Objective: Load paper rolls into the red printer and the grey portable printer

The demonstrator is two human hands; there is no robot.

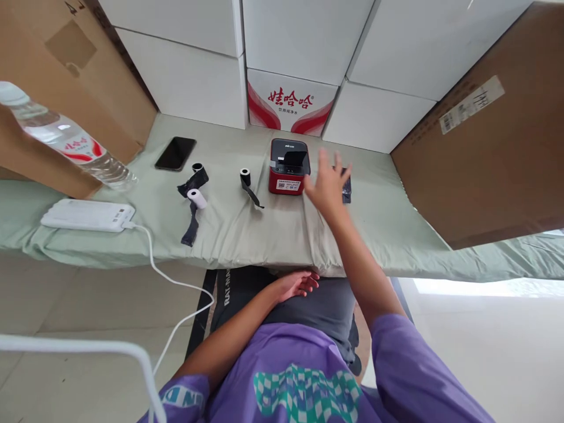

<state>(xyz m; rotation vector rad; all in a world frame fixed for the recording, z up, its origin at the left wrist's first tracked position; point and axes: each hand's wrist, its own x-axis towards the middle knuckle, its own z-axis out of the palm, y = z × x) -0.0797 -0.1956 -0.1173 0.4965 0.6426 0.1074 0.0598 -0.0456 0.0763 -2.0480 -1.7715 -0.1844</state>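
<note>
The left hand (296, 284) rests loosely curled in the lap at 6 o'clock, holding nothing. The small red printer (288, 167) sits on the table. At its 3 o'clock the right hand (326, 183), arm outstretched, hovers with fingers spread, empty, above a dark packet (346, 189).

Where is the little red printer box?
In the head view, the red printer sits mid-table on the green cloth, just in front of the red-and-white carton. The right hand hovers beside it, with a black roll on its other side.
</note>
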